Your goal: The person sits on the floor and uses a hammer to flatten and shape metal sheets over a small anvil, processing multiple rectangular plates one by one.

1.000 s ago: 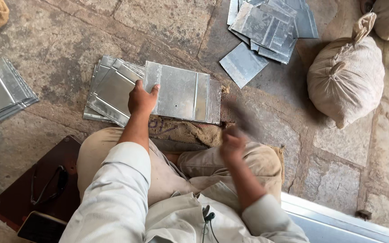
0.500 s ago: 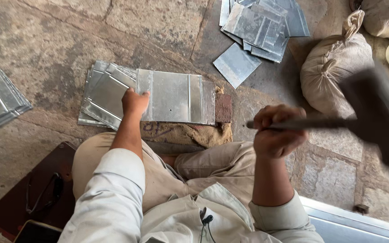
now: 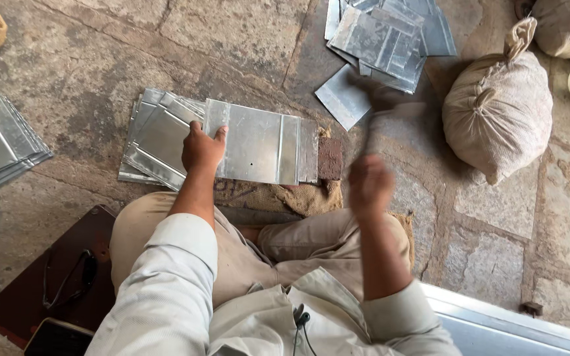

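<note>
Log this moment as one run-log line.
left hand: pressing metal sheet flat | right hand: gripping hammer, blurred | sheet over block, burlap

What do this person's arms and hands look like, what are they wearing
Both arms wear loose, pale grey-white long sleeves, wrinkled and pushed up to about mid-forearm. The left hand and the right hand are bare: no gloves, and no rings or watch can be made out. The right one is motion-blurred.
</note>
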